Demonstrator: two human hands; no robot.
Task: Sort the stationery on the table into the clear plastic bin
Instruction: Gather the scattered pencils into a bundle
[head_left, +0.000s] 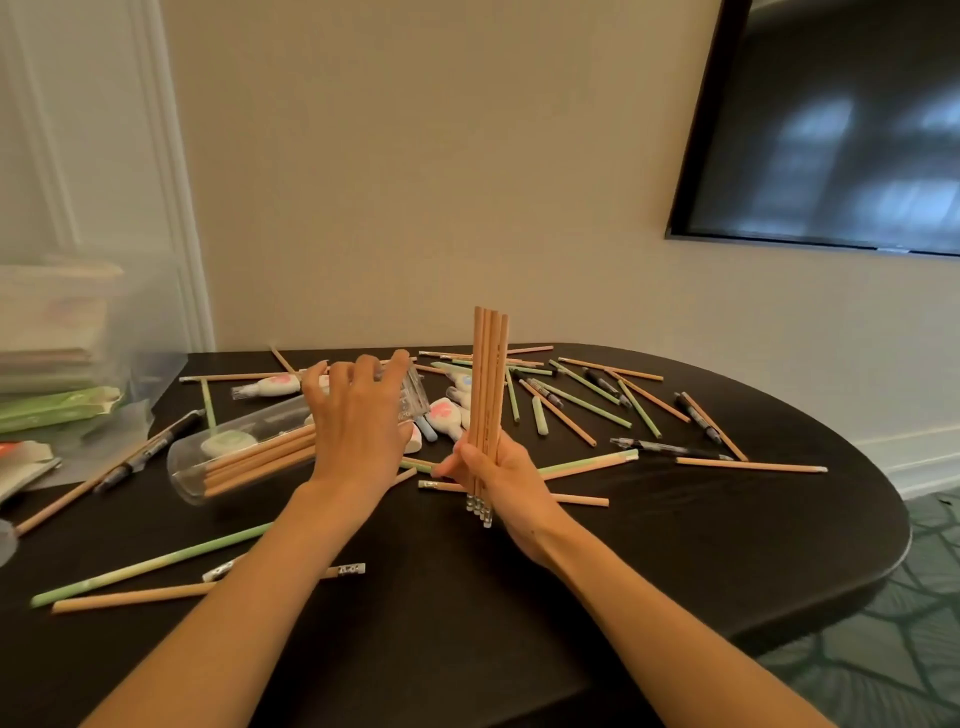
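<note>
Soft, warm, rather dim room light spreads evenly over the wall, and shadows are faint. The dark worktop (675, 545) carries a dull sheen towards its right side. Blurred bluish reflections glow in the wall screen (831, 130). Wide-angle distortion bows the white moulding (176, 208), and the clear plastic bin (135, 322) at the left edge looks hazy and soft.

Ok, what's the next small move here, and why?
Probably tilt the pencil bundle, held upright in the right hand, and slide it into the clear bin. The bin lies on its side with matching pencils inside, and the left hand holds it near what looks like its open end.
</note>
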